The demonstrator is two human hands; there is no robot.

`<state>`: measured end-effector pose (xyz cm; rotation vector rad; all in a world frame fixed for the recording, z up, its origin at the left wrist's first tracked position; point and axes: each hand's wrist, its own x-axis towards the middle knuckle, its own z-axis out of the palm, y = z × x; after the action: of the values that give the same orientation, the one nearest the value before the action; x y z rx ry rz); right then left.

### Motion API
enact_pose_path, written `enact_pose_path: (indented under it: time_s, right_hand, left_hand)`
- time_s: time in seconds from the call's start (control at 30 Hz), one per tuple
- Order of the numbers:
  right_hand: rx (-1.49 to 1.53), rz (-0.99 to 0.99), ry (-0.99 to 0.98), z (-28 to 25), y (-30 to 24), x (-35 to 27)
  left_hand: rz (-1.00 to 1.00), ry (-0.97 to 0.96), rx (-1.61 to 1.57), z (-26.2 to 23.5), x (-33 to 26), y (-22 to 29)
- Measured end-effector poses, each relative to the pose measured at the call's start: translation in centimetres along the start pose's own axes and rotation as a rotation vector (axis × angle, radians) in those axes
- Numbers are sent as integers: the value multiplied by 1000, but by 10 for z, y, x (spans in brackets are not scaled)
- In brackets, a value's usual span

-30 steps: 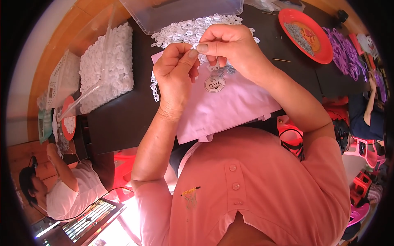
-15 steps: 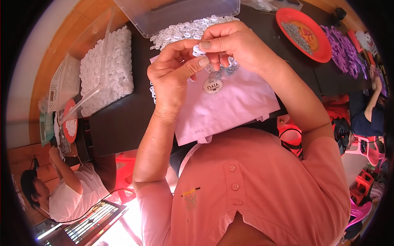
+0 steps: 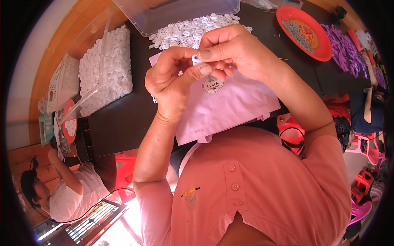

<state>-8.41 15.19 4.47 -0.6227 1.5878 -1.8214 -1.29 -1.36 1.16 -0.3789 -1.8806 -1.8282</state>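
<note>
2 hands pinch 1 small white ring above the pink bag.
Left hand (image 3: 172, 84) and right hand (image 3: 236, 51) meet, fingers closed on the ring (image 3: 196, 60), lifted close for seeing; pink bag (image 3: 230, 106) lies below on the table (image 3: 119, 123).

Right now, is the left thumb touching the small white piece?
Touching. The head view shows the left hand pinching the white piece against the right hand.

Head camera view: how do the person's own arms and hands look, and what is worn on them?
Both forearms are bare. The left hand and right hand wear no gloves, rings or watch. Short pink sleeves of a buttoned polo shirt cover only the upper arms. Fingernails are short and unpainted.
</note>
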Motion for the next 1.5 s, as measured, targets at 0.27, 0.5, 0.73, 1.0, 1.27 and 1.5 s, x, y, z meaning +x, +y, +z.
enact_pose_path:
  time_s: [0.27,0.5,0.73,1.0,1.27,1.5]
  right_hand:
    - [184,51,-97,1,3,-1]
    - [203,68,-138,-2,3,-1]
    - [229,36,-173,-2,9,2]
    - [23,-70,-46,-12,3,5]
    - [-100,-107,-37,-12,-1,2]
    - [-150,-72,-26,-7,-5,0]
  left_hand:
    - [87,-78,-63,-7,0,-7]
    - [70,-63,-138,-2,2,-6]
    - [188,-82,-78,-6,3,-12]
    - [128,-54,-40,1,6,-10]
    - [165,-46,47,0,5,-8]
    - [211,-12,93,0,5,-18]
